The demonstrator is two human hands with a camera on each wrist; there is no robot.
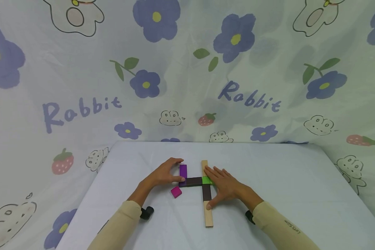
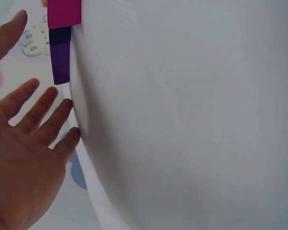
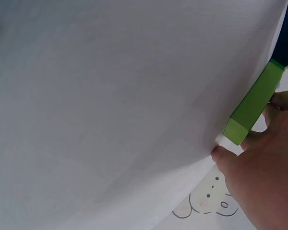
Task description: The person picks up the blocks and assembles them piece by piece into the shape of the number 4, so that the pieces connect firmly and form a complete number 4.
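Flat blocks form a cross on the white table. A green block (image 1: 206, 180) sits at its centre, partly covered by my right hand (image 1: 226, 184). The right fingertips reach the upper pale wooden block (image 1: 204, 164), while the thumb touches the lower pale one (image 1: 208, 218). A dark block (image 1: 194, 181) runs left from the green, and another dark block (image 1: 207, 192) lies below it. Upright at the left end stands a purple block (image 1: 183, 170); my left hand (image 1: 164, 173) is spread around it, thumb at its lower end. A magenta block (image 1: 176, 192) lies separately below that corner.
The white table (image 1: 284, 180) backs onto a patterned cloth (image 1: 181, 93) with flowers and rabbits. Dark wrist cameras hang beneath both wrists, the left one (image 1: 147, 213) low over the table.
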